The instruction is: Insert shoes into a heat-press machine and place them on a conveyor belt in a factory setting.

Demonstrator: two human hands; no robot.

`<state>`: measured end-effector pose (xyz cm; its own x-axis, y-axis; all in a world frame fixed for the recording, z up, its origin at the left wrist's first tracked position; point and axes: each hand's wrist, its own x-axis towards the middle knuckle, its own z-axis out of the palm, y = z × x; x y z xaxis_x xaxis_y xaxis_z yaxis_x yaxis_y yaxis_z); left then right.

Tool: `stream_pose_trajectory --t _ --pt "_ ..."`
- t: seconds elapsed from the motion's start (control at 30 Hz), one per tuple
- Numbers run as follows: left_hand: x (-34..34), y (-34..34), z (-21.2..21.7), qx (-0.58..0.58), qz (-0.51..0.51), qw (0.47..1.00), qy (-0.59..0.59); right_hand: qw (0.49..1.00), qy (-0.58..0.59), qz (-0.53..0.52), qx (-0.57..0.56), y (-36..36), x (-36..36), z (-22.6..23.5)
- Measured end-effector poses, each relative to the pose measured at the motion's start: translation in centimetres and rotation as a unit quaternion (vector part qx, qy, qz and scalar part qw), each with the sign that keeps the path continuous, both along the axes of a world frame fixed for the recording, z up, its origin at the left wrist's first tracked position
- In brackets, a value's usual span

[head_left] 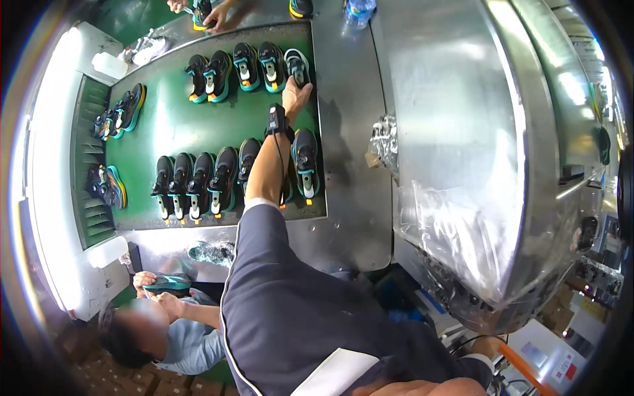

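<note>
My left hand (297, 94) reaches across the green conveyor belt (158, 125) and is closed on the near end of a dark sneaker (296, 65) with a pale rim. That sneaker is at the right end of the far row, beside a black and turquoise sneaker (271, 66). A small black device (276, 119) with a cable is strapped to my left wrist. Under and beside my forearm runs the near row, with a black sneaker (305, 162) just to its right. My right hand (487, 346) is low at the right, by white equipment; its fingers are hidden.
Several sneakers (224, 175) line the belt's near side; more stand at its left end. A co-worker (142, 330) at lower left handles a shoe. Another person's hands (221, 13) hold one at the top. A metal housing (456, 132) with plastic film stands right.
</note>
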<state>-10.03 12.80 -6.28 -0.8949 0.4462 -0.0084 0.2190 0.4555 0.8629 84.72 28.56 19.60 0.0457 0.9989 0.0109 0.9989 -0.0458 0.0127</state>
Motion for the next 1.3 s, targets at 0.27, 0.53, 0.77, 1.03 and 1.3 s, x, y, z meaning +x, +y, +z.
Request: stream_pose_trajectory --t 0.27,0.53,0.77,1.03,1.3 --pt "19.2 -11.6 4.7 0.013 -0.062 0.995 0.074 0.999 -0.012 0.024 0.022 3.0 -1.3 0.5" --pt "41.8 -15.7 18.0 0.164 -0.324 0.899 -0.245 0.967 0.127 0.061 0.212 4.8 -12.8 2.0" --pt "44.7 -12.2 34.3 0.249 -0.55 0.748 -0.276 0.984 0.148 -0.034 0.09 2.7 -21.0 6.6" --pt "57.8 -9.2 51.9 0.575 -0.646 0.443 -0.236 0.978 0.187 0.026 0.088 2.2 -20.4 6.7" --pt "66.4 -6.2 52.9 0.56 -0.774 0.265 -0.132 0.963 0.195 0.104 0.154 1.5 -19.4 6.1"
